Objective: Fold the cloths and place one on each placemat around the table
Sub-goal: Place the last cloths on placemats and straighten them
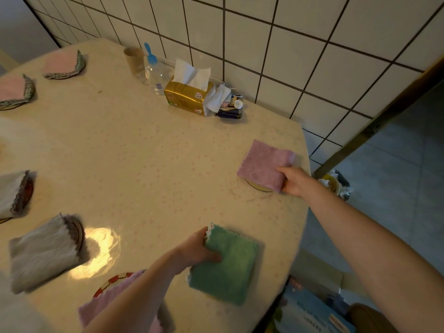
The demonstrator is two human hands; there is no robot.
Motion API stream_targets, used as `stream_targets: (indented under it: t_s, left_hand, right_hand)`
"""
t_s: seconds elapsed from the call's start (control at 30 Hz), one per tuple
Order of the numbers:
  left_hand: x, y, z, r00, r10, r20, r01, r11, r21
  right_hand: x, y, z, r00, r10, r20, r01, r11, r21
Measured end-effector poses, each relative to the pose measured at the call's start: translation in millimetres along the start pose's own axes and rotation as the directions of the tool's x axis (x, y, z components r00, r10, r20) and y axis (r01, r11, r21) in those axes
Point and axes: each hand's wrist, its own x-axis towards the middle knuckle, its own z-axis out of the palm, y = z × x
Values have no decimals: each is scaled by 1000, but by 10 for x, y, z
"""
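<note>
My right hand (294, 180) grips the near corner of a folded lilac cloth (263, 163) that lies over a round placemat (257, 186) at the table's right edge; only a sliver of the mat shows. My left hand (198, 251) holds the left edge of a folded green cloth (228, 263) lying flat near the front edge. Under my left forearm a pink cloth (108, 301) rests on a red-rimmed placemat (113, 281). Folded grey cloths (43, 251) (12, 191) and pink cloths (61, 62) (12, 88) sit on mats along the left side.
A gold tissue box (187, 96), a clear bottle with a blue cap (153, 70), a cardboard tube (133, 60) and small items (231, 106) stand by the tiled wall. The round table (144, 152) ends at right, with a bin (336, 182) and boxes (310, 311) on the floor.
</note>
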Motion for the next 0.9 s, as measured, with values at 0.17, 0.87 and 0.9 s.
stream_targets:
  t_s: [0.17,0.87,0.9]
  left_hand:
    - [54,-1,-39,993,43,106,-37,998,-59]
    - [134,-219,-80,848,137,-512,-72,987,144]
    - [104,-242,-80,842,141,-520,-78,987,142]
  right_hand:
    - [12,-13,-48,999,-53,-1,52,998,-35]
    - [-176,257,-244,880,-368,-300,21,660,-751]
    - [-278,314,-228,872,-404,-275,50,633,-773]
